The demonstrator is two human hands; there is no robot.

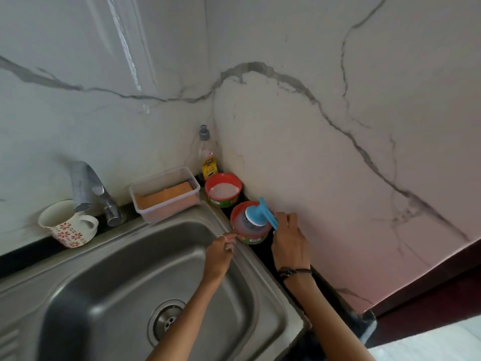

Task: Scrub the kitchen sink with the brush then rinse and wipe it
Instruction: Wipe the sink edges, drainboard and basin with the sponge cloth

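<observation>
A steel sink (109, 277) fills the lower left, with its drain (166, 321) near the bottom. A blue brush (256, 212) stands head-down in a red round tub (250, 237) on the dark counter strip to the right of the sink. My right hand (289, 238) grips the brush's blue handle. My left hand (221, 252) is over the sink's right rim, and its fingertips touch the side of that red tub.
A second red tub (223, 190) of white paste sits behind, beside a clear bottle (208, 157) in the corner. A clear box (164, 194) holds an orange sponge. A tap (88, 188) and a floral mug (67, 225) stand behind the sink. Marble walls close in.
</observation>
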